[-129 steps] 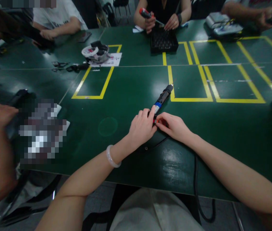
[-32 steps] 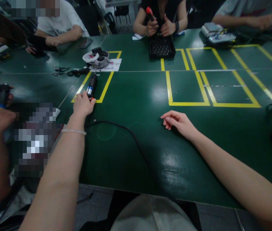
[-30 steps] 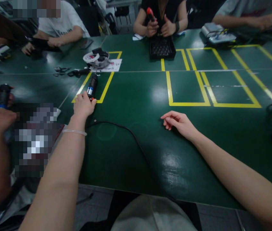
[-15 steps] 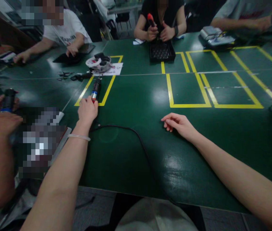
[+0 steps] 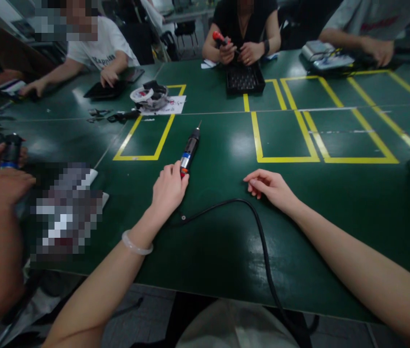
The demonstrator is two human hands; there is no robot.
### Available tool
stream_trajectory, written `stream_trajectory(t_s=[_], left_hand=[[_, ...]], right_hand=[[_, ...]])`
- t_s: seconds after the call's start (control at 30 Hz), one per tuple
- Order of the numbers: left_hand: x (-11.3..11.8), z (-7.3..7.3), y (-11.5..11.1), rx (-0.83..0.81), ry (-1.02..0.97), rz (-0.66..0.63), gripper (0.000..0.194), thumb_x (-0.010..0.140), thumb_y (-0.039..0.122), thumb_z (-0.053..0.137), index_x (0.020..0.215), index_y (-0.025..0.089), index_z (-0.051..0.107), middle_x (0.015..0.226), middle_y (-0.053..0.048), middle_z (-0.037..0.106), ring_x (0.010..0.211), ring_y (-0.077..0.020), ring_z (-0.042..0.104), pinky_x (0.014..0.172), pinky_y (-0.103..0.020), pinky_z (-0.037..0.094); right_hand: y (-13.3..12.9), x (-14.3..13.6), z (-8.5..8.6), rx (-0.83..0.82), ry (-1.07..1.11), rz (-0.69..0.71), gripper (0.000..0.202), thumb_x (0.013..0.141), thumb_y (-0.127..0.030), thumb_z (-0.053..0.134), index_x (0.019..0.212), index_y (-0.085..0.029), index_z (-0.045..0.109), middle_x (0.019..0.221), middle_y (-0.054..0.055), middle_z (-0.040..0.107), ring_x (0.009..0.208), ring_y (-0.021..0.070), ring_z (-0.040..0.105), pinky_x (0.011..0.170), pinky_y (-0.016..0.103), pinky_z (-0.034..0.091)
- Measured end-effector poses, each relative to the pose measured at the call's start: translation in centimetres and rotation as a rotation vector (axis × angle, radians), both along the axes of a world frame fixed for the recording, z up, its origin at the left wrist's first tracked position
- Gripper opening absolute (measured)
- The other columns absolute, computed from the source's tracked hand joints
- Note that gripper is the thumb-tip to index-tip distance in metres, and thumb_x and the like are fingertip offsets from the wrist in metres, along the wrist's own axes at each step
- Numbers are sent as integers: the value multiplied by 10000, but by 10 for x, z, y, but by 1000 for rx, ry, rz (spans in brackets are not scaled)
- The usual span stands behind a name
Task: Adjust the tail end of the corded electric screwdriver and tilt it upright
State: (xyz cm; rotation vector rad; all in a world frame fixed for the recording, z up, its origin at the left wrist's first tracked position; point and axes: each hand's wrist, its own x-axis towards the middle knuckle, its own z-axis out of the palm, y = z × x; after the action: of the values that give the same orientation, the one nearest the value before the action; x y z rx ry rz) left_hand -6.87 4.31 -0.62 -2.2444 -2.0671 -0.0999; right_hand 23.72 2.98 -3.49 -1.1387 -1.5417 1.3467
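My left hand (image 5: 169, 187) is wrapped round the rear of an electric screwdriver (image 5: 190, 149), a black and silver tool with blue and red bands. Its thin bit points away from me and a little to the right. From behind the hand a black cable (image 5: 259, 227) curves over the green table (image 5: 212, 251) and drops past the front edge. My right hand (image 5: 267, 184) rests on the table to the right of the tool, with nothing in it. Its fingers are loosely curled and apart.
Yellow tape outlines (image 5: 136, 158) mark the table. A roll of tape (image 5: 141, 95) lies on white paper at the back left. Across the table a person holds a red-handled tool over a black tray (image 5: 244, 89). At far left, another person's hands hold a dark tool (image 5: 12, 150).
My left hand has brought the electric screwdriver right and toward me, out of the left taped outline, and the cable has shifted with it. My right hand has stayed in place.
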Motion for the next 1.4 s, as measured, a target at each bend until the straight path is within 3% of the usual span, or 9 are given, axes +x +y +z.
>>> stream_trajectory(t_s=[0.33, 0.5, 0.6, 0.73, 0.9, 1.03, 1.17, 1.33, 1.4], left_hand=[[78, 2, -29, 3, 18, -213, 526, 1020, 352, 526, 1474, 100, 443, 1293, -180, 590, 1076, -288, 624, 862, -368, 512], [103, 2, -36, -28, -11, -275, 521, 1023, 338, 517, 1478, 95, 441, 1303, -171, 592, 1099, -287, 612, 884, -378, 503], [107, 3, -39, -43, -39, -310, 539, 1023, 330, 514, 1497, 92, 420, 1340, -177, 574, 1126, -296, 599, 908, -395, 497], [101, 3, -40, -86, -95, -366, 647, 1000, 395, 557, 1532, 82, 366, 1400, -187, 534, 1167, -312, 575, 945, -418, 490], [91, -3, -38, -107, -172, -409, 764, 952, 442, 624, 1550, 74, 322, 1453, -196, 491, 1211, -328, 543, 983, -433, 482], [90, -6, -38, -103, -206, -419, 764, 943, 420, 630, 1551, 80, 316, 1451, -195, 490, 1226, -332, 533, 1000, -437, 477], [90, -6, -38, -102, -230, -417, 760, 935, 418, 632, 1553, 106, 319, 1456, -192, 485, 1229, -330, 535, 1007, -442, 475], [89, -6, -37, -127, -241, -409, 765, 930, 415, 632, 1559, 122, 312, 1459, -184, 484, 1240, -330, 532, 1010, -443, 475], [89, -5, -37, -129, -236, -408, 766, 933, 411, 628, 1560, 108, 307, 1459, -189, 482, 1248, -328, 525, 1015, -439, 472]], right_hand=[[-9, -11, 4, 459, -328, 47, 206, 954, -234, 569, 1097, -178, 706, 828, 30, 674, 670, 140, 586, 655, 268, 472], [-9, -15, 3, 537, -466, 120, 317, 982, -207, 526, 1274, -196, 649, 1048, 80, 708, 831, 187, 643, 793, 320, 506], [-9, -16, 2, 534, -513, 123, 263, 976, -221, 533, 1203, -196, 664, 1125, 102, 712, 909, 214, 656, 832, 349, 503], [-11, -19, 4, 328, -390, 66, 104, 915, -260, 591, 970, -186, 638, 838, 41, 685, 680, 157, 605, 659, 292, 487], [-14, -23, 12, -307, 50, 52, 194, 814, -358, 649, 814, -192, 550, 565, -48, 561, 384, 83, 439, 346, 202, 276], [-14, -24, 14, -431, 157, 55, 244, 788, -377, 690, 811, -188, 538, 568, -45, 589, 380, 79, 470, 317, 181, 297], [-14, -22, 8, -226, 73, 84, 264, 872, -431, 654, 919, -208, 521, 644, -38, 612, 473, 117, 561, 382, 213, 419], [-16, -16, 4, 375, -385, 134, 92, 979, -276, 561, 1034, -208, 590, 772, 4, 650, 643, 139, 604, 620, 261, 478], [-18, -14, 5, 581, -562, 171, 133, 1011, -257, 516, 1046, -201, 631, 891, 57, 688, 751, 168, 628, 676, 277, 473]])
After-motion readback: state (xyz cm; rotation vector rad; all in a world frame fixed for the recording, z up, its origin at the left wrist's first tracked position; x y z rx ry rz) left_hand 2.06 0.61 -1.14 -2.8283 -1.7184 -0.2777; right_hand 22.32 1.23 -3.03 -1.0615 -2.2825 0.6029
